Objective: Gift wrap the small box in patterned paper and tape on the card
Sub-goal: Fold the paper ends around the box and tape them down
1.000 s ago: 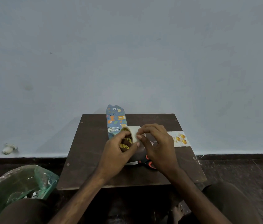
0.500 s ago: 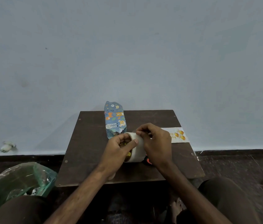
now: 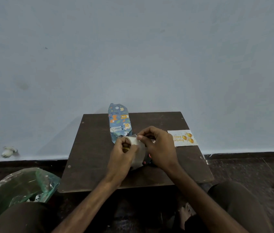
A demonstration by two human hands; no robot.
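A box wrapped in blue animal-print paper [image 3: 119, 122] lies lengthwise on the small dark wooden table [image 3: 90, 148], its far end sticking up past the back edge. Just in front of it my left hand [image 3: 122, 158] grips a roll of clear tape [image 3: 139, 153], fingers through its core. My right hand [image 3: 159, 147] pinches the loose tape end at the top of the roll. A white birthday card [image 3: 183, 138] with gold balloons lies at the table's right edge.
Scissors with orange-and-black handles [image 3: 147, 159] lie mostly hidden under my hands. A green plastic bag [image 3: 18, 187] sits on the floor at the left. A pale wall stands right behind the table. My knees flank the table's near edge.
The tape roll and both hands have stayed over the table's middle; my right fingers have shifted to pinch the tape end at the roll's top. The view has tilted slightly.
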